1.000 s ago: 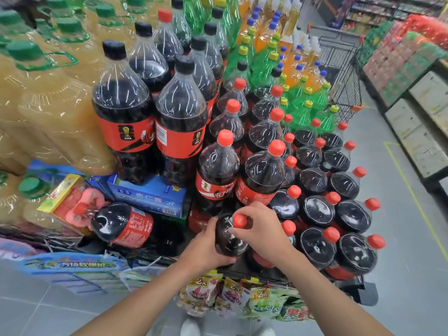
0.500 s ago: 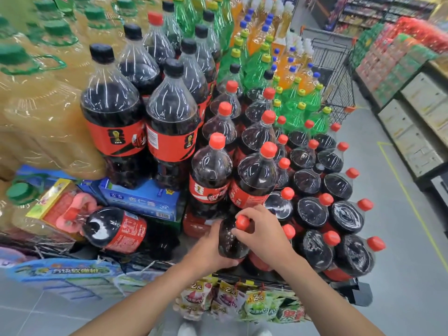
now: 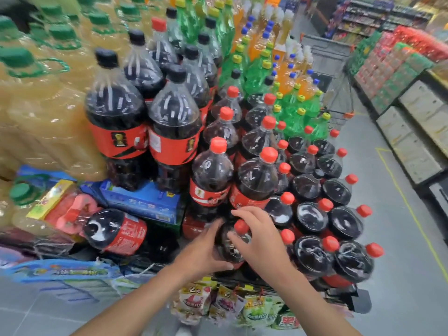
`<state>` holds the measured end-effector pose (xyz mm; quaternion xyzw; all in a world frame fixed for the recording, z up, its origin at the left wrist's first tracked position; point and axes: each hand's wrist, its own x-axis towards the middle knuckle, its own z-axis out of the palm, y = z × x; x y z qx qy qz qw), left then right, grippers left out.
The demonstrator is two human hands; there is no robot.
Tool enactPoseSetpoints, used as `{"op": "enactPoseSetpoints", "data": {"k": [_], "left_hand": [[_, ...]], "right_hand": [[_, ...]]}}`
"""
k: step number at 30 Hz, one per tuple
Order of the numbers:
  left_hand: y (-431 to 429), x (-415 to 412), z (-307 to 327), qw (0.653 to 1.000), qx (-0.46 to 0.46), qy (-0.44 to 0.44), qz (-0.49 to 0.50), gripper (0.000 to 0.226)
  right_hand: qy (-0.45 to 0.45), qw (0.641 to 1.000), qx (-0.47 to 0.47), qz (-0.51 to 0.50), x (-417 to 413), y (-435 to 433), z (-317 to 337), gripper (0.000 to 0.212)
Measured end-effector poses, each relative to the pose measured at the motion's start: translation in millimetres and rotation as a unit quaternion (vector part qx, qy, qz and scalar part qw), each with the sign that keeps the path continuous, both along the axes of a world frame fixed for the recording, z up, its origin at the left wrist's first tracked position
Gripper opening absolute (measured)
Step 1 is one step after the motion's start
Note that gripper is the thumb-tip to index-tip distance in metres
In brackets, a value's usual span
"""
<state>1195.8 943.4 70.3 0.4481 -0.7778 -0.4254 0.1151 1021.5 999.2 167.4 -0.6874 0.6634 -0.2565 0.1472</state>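
- The small dark cola bottle (image 3: 228,251) of clear plastic, red-capped, is standing cap up just right of the flat blue cardboard box (image 3: 140,202);
- the left hand (image 3: 203,253) is gripping its body on the side facing the box;
- the right hand (image 3: 261,241) is curling over its neck, thumb and fingers flanking the cap, on the side away from the box;
- a larger dark cola bottle (image 3: 116,234) is lying on its side in front of the box.

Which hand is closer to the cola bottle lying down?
Left. The left hand grips the small bottle right of the lying bottle; the right hand is farther right, around that small bottle's red cap.
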Motion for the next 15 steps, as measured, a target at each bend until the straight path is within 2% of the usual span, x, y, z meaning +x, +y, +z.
{"op": "enactPoseSetpoints", "data": {"k": [2, 5, 8, 12, 15], "left_hand": [[-4.1, 18.2, 13.5, 0.999, -0.049, -0.015, 0.001, 0.114], [-10.3, 61.1, 28.3, 0.989, -0.138, -0.001, 0.043, 0.078], [-15.1, 114.9, 33.1, 0.956, -0.237, 0.014, 0.175, 0.053], [-17.8, 183.6, 41.7, 0.877, -0.33, -0.047, 0.345, 0.046], [-19.9, 220.3, 43.0, 0.855, -0.296, -0.086, 0.418, 0.066]], "right_hand": [[0.001, 0.998, -0.052, 0.028, 14.5, -7.0, 0.1, 0.038], [-0.025, 0.992, -0.091, 0.079, 46.7, -22.8, 0.8, 0.031], [-0.054, 0.988, -0.04, 0.137, 85.8, -42.1, -3.2, 0.047], [-0.012, 0.973, 0.085, 0.216, 140.0, -66.9, -23.1, 0.086], [0.008, 0.958, 0.152, 0.245, 175.1, -80.5, -39.7, 0.093]]}}
